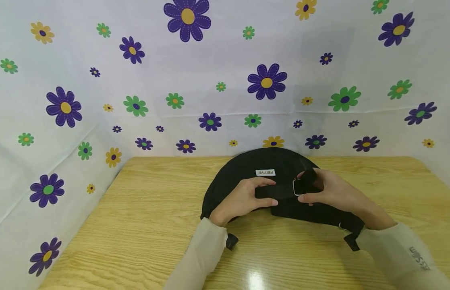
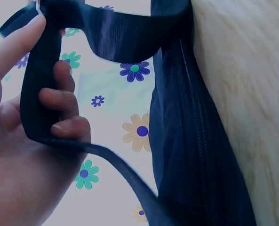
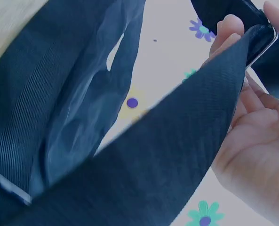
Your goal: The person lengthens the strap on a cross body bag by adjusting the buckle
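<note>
A black crescent-shaped bag [image 1: 239, 173] with a white label [image 1: 265, 172] lies on the table. Above it, my right hand [image 1: 337, 195] pinches a metal strap slider [image 1: 294, 187] with black webbing looped through it. From there the strap [image 3: 158, 150] crosses the right wrist view in a wide band. My left hand [image 1: 241, 199] faces the right one, thumb and fingers holding the strap [image 2: 40, 89]. In the left wrist view its fingers curl beside the webbing, the thumb tip near the slider. In the head view, dark webbing between the hands blends into the bag.
The bag rests toward the back of a wooden table [image 1: 145, 225]. A white flower-printed cloth [image 1: 225, 60] hangs behind and on the left. Dark strap ends [image 1: 351, 241] show beside each forearm. A metal ring [image 1: 342, 226] sits at the bag's right end.
</note>
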A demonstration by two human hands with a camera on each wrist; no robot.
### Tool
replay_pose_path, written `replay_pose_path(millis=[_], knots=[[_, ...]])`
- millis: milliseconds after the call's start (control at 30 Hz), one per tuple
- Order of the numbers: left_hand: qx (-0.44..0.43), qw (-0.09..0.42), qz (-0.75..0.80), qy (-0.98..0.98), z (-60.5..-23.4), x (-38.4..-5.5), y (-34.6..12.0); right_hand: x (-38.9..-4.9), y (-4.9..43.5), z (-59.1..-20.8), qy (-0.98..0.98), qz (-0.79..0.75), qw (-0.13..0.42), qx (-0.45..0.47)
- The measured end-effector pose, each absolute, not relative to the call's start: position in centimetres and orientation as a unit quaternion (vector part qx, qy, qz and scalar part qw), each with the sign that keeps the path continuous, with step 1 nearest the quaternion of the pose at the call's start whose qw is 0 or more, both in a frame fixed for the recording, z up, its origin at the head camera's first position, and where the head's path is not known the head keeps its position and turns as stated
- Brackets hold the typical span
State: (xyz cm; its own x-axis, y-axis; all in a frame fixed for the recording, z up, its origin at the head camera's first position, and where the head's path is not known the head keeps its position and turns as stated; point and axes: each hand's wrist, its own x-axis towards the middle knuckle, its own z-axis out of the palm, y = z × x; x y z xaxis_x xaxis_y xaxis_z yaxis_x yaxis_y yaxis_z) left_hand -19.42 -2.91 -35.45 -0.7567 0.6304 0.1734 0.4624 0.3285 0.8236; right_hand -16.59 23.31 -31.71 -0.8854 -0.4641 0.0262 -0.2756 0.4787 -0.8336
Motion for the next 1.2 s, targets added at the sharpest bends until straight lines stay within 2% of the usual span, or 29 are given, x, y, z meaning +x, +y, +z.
replay_pose_path(millis=[267,633,1200], knots=[[0.34,0.091,0.455,0.818,-35.5,-19.7,-3.4,-16.3,25.4,-31.9,0.865,-0.436,0.103,-0.227],[0.334,0.107,0.452,0.82,-35.4,-20.2,-4.6,-16.0,28.7,-33.5,0.885,-0.392,0.06,-0.242],[0.345,0.129,0.444,0.817,-35.9,-21.0,-5.9,-15.2,32.0,-35.8,0.874,-0.4,0.05,-0.272]])
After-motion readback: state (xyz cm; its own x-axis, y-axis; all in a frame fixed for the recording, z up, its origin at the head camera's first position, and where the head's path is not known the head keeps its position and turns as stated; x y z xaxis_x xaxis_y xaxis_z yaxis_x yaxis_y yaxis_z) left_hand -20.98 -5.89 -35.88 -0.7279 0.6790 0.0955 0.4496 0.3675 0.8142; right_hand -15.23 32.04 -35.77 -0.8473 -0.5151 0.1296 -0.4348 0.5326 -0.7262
